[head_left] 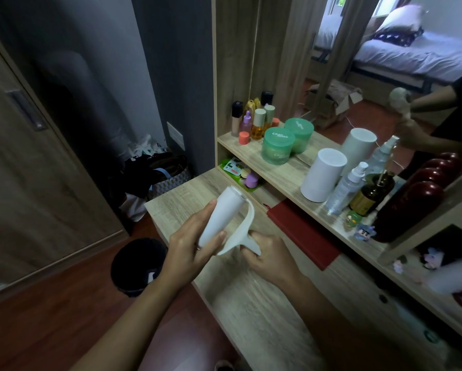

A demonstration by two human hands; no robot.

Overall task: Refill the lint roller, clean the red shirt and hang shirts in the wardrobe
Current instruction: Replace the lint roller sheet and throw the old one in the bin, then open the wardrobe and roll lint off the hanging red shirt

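Observation:
I hold a white lint roller [224, 212] above the left end of a wooden dressing table [240, 303]. My left hand [195, 245] wraps the white paper roll, thumb on top and fingers underneath. My right hand [264, 253] grips the roller's white handle [248, 236] at its lower end. The roll sits on the holder, tilted up and to the left. A white cylinder [323, 175] stands on the shelf to the right. No shirt shows in this view. The wardrobe door [37, 162] fills the left side.
The shelf [286, 170] carries green jars [278, 145], small bottles, spray bottles and dark red jars under a mirror. A red notebook [305, 231] lies on the table. A black bin [136, 266] stands on the floor to the left, with bags behind it.

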